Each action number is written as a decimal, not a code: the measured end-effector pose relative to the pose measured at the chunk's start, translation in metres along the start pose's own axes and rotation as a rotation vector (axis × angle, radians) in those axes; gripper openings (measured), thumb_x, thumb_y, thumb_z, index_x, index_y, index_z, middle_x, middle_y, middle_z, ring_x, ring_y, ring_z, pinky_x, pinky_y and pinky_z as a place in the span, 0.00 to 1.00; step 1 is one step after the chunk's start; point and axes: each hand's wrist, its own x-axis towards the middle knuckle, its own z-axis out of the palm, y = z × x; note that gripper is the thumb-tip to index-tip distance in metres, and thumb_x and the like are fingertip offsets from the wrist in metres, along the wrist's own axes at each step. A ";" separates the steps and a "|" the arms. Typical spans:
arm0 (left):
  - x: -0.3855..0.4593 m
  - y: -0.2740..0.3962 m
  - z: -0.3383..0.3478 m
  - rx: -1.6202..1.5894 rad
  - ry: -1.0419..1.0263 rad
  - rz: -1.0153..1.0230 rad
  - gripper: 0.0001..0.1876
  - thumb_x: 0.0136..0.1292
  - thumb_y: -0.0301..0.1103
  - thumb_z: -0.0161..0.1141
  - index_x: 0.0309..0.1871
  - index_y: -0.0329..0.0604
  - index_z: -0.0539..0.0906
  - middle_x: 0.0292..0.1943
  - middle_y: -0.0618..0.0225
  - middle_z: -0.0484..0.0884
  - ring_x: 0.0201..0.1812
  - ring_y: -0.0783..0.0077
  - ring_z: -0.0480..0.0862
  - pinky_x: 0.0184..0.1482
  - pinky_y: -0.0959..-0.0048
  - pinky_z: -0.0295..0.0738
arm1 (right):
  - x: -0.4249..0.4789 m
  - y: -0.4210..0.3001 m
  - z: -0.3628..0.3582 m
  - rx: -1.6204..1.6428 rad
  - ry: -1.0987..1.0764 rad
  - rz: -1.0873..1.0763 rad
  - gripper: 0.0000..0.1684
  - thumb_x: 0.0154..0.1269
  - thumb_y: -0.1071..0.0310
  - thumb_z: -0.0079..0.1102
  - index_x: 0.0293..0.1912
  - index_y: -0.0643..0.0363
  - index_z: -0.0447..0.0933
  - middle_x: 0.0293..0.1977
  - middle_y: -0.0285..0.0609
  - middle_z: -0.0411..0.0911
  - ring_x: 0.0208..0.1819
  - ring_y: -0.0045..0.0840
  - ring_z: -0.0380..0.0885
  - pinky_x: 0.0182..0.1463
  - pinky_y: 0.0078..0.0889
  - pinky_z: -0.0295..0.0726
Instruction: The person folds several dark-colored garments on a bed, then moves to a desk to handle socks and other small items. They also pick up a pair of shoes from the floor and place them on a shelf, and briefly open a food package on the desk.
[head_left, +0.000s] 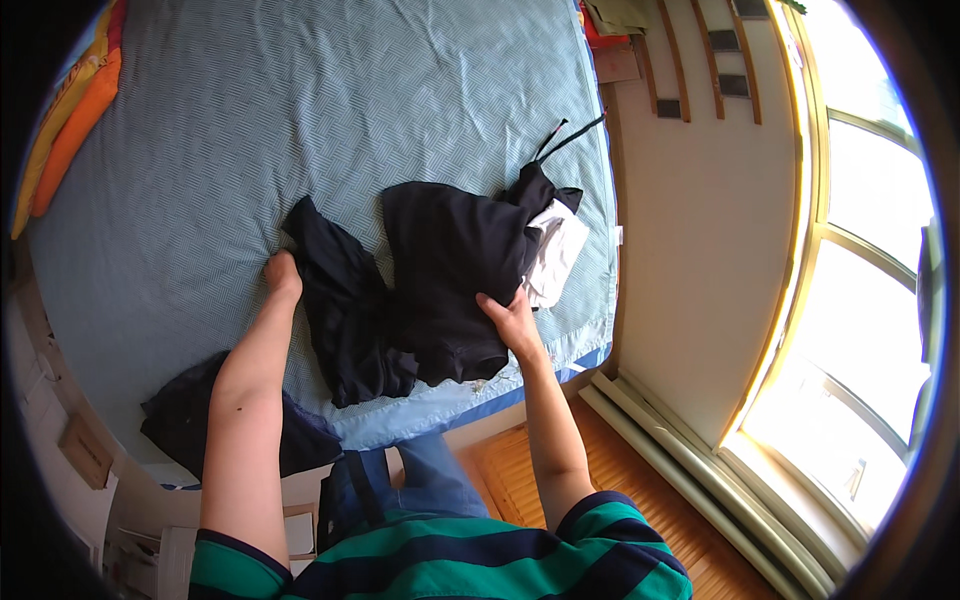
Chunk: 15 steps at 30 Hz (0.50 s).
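A black garment lies spread and rumpled on the light blue patterned bedspread. My right hand grips its right side, thumb on top, with the fingers under the cloth. At the garment's left part, my left hand touches the edge; its fingers are mostly hidden, so its grip is unclear. White cloth shows beside my right hand, partly under the black fabric. Dark cords with reddish tips stick out above it. Another dark garment lies at the bed's near left edge, partly behind my left forearm.
Orange and yellow cushions are at the far left of the bed. A white wall and a bright window stand on the right. Long pale rolls or poles lie along the wooden floor. A cardboard box is at left.
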 end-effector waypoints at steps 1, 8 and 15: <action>0.000 0.001 -0.003 0.023 -0.002 0.023 0.14 0.65 0.22 0.41 0.42 0.32 0.81 0.45 0.44 0.81 0.49 0.44 0.80 0.51 0.53 0.77 | -0.009 -0.011 -0.007 -0.025 0.008 -0.034 0.23 0.60 0.70 0.63 0.53 0.70 0.72 0.46 0.42 0.80 0.48 0.22 0.77 0.55 0.25 0.73; -0.002 0.001 -0.011 0.017 -0.048 -0.006 0.11 0.64 0.19 0.44 0.41 0.33 0.80 0.47 0.44 0.80 0.50 0.43 0.80 0.49 0.53 0.78 | -0.045 -0.040 -0.092 -0.153 0.191 -0.206 0.25 0.58 0.70 0.66 0.53 0.69 0.73 0.46 0.42 0.80 0.48 0.24 0.77 0.55 0.26 0.73; -0.011 0.011 -0.021 -0.138 -0.058 -0.116 0.21 0.67 0.32 0.34 0.43 0.30 0.80 0.52 0.43 0.78 0.55 0.42 0.76 0.56 0.52 0.72 | -0.001 0.061 -0.157 -1.002 0.642 -0.297 0.35 0.60 0.62 0.65 0.63 0.65 0.64 0.61 0.59 0.66 0.62 0.49 0.65 0.64 0.44 0.65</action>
